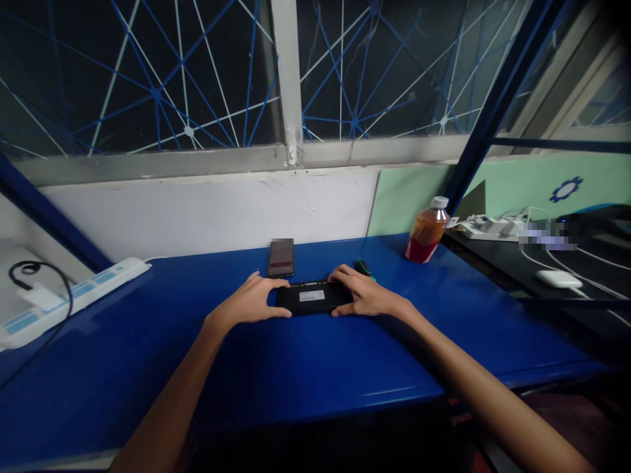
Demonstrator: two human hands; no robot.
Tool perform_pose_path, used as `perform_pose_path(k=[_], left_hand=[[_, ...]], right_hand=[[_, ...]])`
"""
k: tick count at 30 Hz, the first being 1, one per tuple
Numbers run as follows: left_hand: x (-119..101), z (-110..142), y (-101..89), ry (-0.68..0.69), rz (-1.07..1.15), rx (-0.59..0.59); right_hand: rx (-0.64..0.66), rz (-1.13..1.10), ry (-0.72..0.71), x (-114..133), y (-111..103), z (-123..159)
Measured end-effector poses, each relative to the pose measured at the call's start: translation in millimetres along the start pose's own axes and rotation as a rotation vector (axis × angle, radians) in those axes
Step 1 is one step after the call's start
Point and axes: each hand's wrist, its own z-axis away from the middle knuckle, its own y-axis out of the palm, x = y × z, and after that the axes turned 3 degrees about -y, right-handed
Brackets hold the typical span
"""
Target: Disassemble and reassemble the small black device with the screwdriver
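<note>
A flat black rectangular device [290, 301] with a pale label on its upper face is held between my two hands, low over the blue table. My left hand [254, 299] grips its left end, thumb at the near edge and fingers at the far edge. At the opposite end, my right hand [363, 293] has its thumb near the front edge and its fingers bent over the back. Just behind the device stands a phone [280, 257], leaning back with its screen lit. A small black and green object [363, 267] lies beyond my right hand, partly covered.
A bottle of reddish drink [426, 233] stands at the table's back right. On the left lies a white power strip [106, 282] with a black cable. To the right, a black surface holds another power strip [493, 228], cables and a white charger [558, 280]. Blue posts frame the blue table [315, 368].
</note>
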Motion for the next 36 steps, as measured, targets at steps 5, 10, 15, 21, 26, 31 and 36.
perform_pose_path(k=[5, 10, 15, 21, 26, 31, 36], left_hand=[[1, 1, 0.7, 0.011, -0.039, -0.018], [-8, 2, 5.8, 0.065, -0.085, -0.076], [-28, -3, 20.4, 0.128, -0.24, -0.272], [-44, -6, 30.5, 0.109, -0.273, -0.318], [-45, -6, 30.8, 0.105, -0.249, -0.324], [-47, -5, 29.6, 0.089, -0.24, -0.285], [-47, -5, 28.8, 0.091, -0.232, -0.283]], right_hand=[[0.001, -0.02, -0.002, 0, -1, 1], [-0.047, 0.057, 0.005, 7, 1, -1], [-0.13, 0.182, -0.082, 15, 10, -5], [-0.155, 0.294, -0.138, 15, 17, -7], [-0.132, 0.304, -0.143, 14, 17, -9], [-0.102, 0.284, -0.119, 17, 14, -10], [-0.109, 0.279, -0.123, 16, 15, -11]])
